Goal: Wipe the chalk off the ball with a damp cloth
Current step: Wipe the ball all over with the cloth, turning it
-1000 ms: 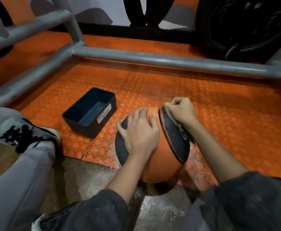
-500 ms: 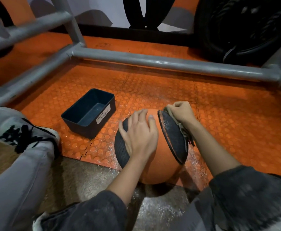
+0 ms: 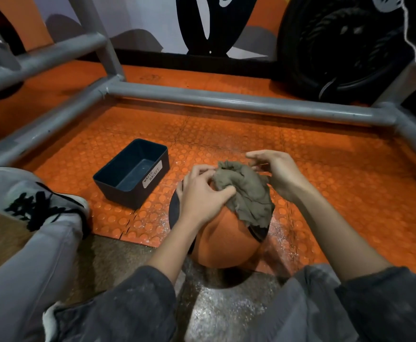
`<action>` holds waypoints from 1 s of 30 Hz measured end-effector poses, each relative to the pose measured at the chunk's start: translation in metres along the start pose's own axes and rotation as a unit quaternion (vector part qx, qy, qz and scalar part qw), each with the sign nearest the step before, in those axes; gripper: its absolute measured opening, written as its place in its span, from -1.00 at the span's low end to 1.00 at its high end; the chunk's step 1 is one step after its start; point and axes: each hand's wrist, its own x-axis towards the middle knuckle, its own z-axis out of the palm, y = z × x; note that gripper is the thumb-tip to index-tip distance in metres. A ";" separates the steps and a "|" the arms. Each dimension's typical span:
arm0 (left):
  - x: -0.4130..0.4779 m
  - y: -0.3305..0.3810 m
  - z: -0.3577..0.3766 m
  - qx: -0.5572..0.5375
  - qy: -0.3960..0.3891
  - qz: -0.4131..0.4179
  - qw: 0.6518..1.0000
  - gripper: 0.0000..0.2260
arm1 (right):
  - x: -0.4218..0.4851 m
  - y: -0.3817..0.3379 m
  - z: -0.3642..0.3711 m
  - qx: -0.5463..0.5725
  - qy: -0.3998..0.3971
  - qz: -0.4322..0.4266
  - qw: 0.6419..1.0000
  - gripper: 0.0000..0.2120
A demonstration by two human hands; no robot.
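Here the orange and black rubber ball point(image 3: 224, 243) sits on the floor where the orange studded mat point(image 3: 325, 181) meets bare concrete, close in front of the person so both hands can work over its top. A crumpled olive-brown cloth point(image 3: 246, 193) lies draped over the ball's crown and right side. The left hand point(image 3: 199, 196) rests on the ball, and its grip pinches the cloth's left edge between thumb and fingers, probably to spread or refold it for a fresh face. The right hand point(image 3: 276, 174) curves over the far right edge; whether its grip has the fabric I cannot tell. White chalk dust point(image 3: 226, 312) speckles the concrete. A dark rectangular plastic bin point(image 3: 120, 193) labelled waste basket stands to the left, apart from the ball
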 end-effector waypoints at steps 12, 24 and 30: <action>0.035 -0.042 -0.042 -0.100 0.103 -0.092 0.985 -0.54 | -0.011 0.029 0.038 -0.229 0.037 -0.112 0.966 -0.80; -0.014 -0.038 0.004 -0.016 0.108 0.155 0.982 -0.69 | 0.028 0.023 0.047 -0.359 0.045 -0.019 0.932 -0.69; -0.020 -0.057 0.024 -0.070 0.138 0.196 0.968 -0.77 | 0.058 0.003 0.045 -0.421 0.004 -0.076 0.904 -0.69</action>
